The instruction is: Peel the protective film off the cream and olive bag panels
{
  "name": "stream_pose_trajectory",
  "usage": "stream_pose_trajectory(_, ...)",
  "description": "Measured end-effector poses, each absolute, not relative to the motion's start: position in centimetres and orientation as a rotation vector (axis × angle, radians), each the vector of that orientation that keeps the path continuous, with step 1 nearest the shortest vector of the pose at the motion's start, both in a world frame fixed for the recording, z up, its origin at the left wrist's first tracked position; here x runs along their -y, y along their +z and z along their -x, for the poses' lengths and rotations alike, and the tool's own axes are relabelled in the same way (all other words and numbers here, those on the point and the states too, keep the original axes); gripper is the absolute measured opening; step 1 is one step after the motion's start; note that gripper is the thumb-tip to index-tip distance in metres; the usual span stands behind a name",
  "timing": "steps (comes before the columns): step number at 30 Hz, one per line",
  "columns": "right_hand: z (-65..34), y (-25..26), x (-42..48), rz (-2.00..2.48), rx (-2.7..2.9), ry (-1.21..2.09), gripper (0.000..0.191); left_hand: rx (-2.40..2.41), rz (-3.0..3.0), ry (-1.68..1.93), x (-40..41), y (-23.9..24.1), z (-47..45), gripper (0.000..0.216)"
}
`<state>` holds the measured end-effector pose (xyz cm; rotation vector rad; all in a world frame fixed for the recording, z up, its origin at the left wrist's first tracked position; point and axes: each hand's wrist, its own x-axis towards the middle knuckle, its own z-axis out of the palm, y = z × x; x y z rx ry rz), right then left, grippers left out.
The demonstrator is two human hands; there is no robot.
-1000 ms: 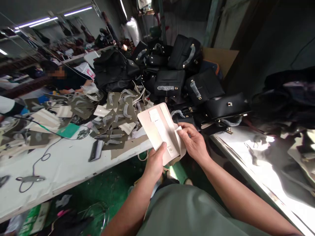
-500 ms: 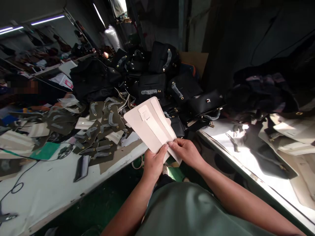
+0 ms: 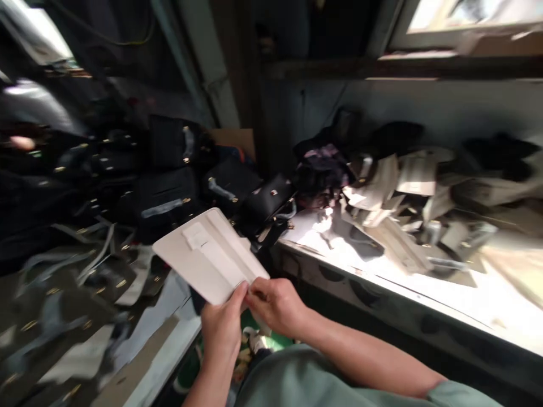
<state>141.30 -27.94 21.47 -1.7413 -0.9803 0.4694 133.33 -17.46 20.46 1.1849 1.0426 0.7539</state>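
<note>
A pale beige leather panel (image 3: 203, 257) with a sewn strap and tab is held up in front of me. My left hand (image 3: 223, 328) grips its lower edge, thumb on top. My right hand (image 3: 278, 305) pinches the same lower corner from the right, fingers closed on it. Both hands meet at the panel's near end, above my green-clad lap. The panel tilts up and away to the left.
Black handbags (image 3: 169, 181) are piled at the back left. Olive and white cut pieces (image 3: 85, 294) cover the left table. A sunlit bench (image 3: 382, 271) on the right holds beige and dark pieces (image 3: 394, 192). The view is motion-blurred.
My head has swung to the right, so the left table has slid out of view and the right bench now fills the frame. Both hands keep holding the beige panel, lower in view.
</note>
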Motion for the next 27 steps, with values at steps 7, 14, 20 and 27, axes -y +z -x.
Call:
stream_pose_trajectory(7,-144.7,19.7,34.9,1.814,0.619,0.343,0.021,-0.897,-1.195,0.42,22.4,18.0,-140.3,0.038)
stream_pose_trajectory(14,-141.8,19.0,42.8,1.517,0.332,0.757,0.014,-0.848,-1.405,0.393,24.3,18.1,-149.1,0.028)
stream_pose_trajectory(20,-142.7,17.1,46.1,1.526,0.207,0.648,0.011,-0.248,-1.412,-0.041,37.3,24.5,-159.3,0.056)
stream_pose_trajectory(27,-146.0,17.2,47.4,1.56,0.14,0.424,0.037,0.025,-1.385,0.119,38.0,26.8,-162.0,0.075)
